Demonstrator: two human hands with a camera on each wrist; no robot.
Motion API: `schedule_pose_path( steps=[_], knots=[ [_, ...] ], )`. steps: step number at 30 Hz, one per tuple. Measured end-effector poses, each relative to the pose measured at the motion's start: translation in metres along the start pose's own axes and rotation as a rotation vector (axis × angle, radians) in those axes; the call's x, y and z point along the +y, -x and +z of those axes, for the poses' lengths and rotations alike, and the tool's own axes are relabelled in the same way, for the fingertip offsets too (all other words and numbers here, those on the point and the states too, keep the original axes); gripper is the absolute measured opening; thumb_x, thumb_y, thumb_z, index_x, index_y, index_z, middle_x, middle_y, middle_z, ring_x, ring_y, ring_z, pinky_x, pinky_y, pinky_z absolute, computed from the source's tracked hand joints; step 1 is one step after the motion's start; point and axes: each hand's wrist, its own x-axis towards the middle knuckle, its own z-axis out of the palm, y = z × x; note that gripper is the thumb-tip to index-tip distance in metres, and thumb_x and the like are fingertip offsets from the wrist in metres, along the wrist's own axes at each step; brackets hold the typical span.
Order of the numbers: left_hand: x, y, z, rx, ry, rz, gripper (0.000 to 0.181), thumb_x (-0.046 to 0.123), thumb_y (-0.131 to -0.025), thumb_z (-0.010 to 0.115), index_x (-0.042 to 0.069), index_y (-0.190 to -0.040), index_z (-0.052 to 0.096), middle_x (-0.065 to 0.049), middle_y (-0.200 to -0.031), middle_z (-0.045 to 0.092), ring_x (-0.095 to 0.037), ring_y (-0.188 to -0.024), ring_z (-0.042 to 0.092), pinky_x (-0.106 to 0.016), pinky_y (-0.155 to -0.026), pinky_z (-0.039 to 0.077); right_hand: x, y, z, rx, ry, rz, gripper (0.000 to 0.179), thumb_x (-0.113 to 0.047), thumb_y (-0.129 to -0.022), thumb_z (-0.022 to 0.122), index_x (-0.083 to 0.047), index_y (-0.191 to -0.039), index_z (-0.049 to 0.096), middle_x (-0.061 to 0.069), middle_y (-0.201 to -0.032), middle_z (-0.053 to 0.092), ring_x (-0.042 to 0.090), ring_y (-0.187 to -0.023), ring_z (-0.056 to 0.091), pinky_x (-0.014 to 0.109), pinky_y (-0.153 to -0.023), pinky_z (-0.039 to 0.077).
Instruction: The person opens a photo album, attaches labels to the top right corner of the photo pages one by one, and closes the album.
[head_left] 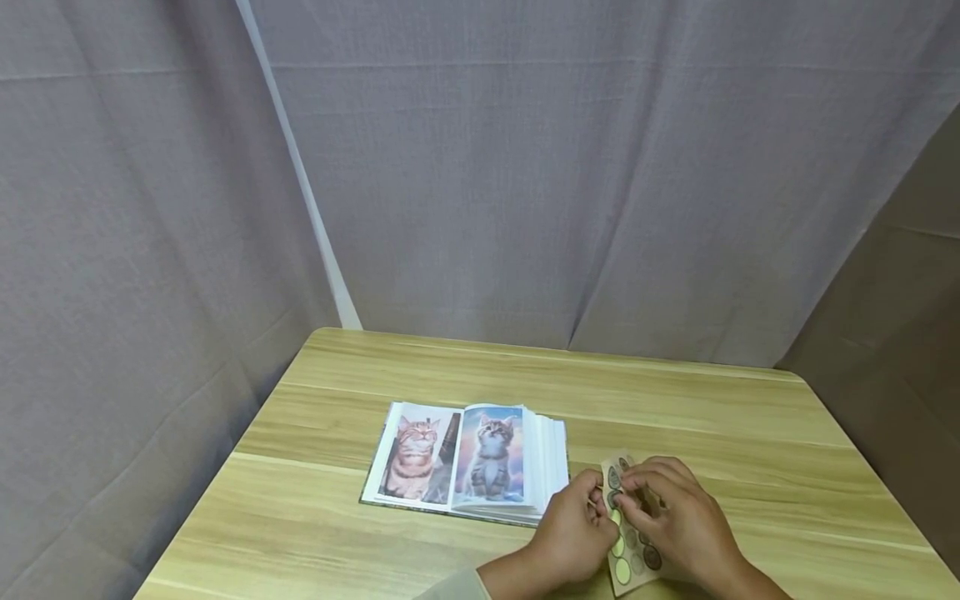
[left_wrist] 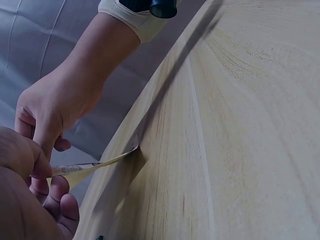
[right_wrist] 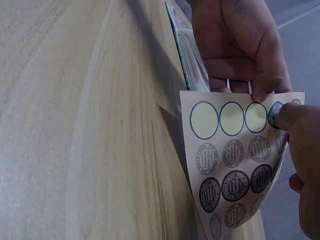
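A tan sheet of round stickers [head_left: 637, 563] is held up between both hands at the right front of the table. My left hand [head_left: 573, 529] pinches one long edge, thumb on the sheet's face. Thumb and forefinger of my right hand [head_left: 686, 517] pinch at a sticker in the row along that edge; in the right wrist view the fingertip partly covers this grey sticker [right_wrist: 273, 116]. Beside it in the same row are three pale yellow ovals [right_wrist: 203, 120] without print. Dark printed stickers [right_wrist: 235, 185] fill another row. Seen from the left wrist, the sheet [left_wrist: 112, 160] bends edge-on.
An open photo album [head_left: 453, 507] lies left of the hands, showing two cat pictures [head_left: 491, 458]. The wooden table [head_left: 300, 533] extends around them. Grey curtains [head_left: 465, 183] hang behind the table and at its sides.
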Motion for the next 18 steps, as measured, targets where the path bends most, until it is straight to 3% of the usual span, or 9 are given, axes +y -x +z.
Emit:
schedule_pose_path(
  steps=[12, 18],
  knots=[
    [0.0014, 0.0003, 0.0014, 0.014, 0.016, -0.018, 0.023, -0.009, -0.084, 0.063, 0.012, -0.093, 0.057, 0.015, -0.076, 0.049, 0.005, -0.059, 0.044, -0.013, -0.049, 0.035, -0.0063, 0.0002, -0.0005, 0.017, 0.06, 0.016, 0.052, -0.057, -0.101, 0.05, -0.016, -0.083, 0.077, -0.008, -0.095, 0.072, 0.013, -0.094, 0.064, 0.008, -0.087, 0.044],
    [0.0013, 0.0003, 0.0022, 0.024, 0.049, -0.046, 0.025, -0.009, -0.082, 0.064, 0.011, -0.096, 0.059, 0.016, -0.076, 0.051, 0.006, -0.062, 0.047, -0.013, -0.053, 0.04, -0.0076, 0.0, -0.0018, 0.021, 0.046, 0.011, 0.05, -0.055, -0.102, 0.051, -0.016, -0.085, 0.077, -0.007, -0.097, 0.073, 0.013, -0.096, 0.063, 0.006, -0.092, 0.039]
  ],
)
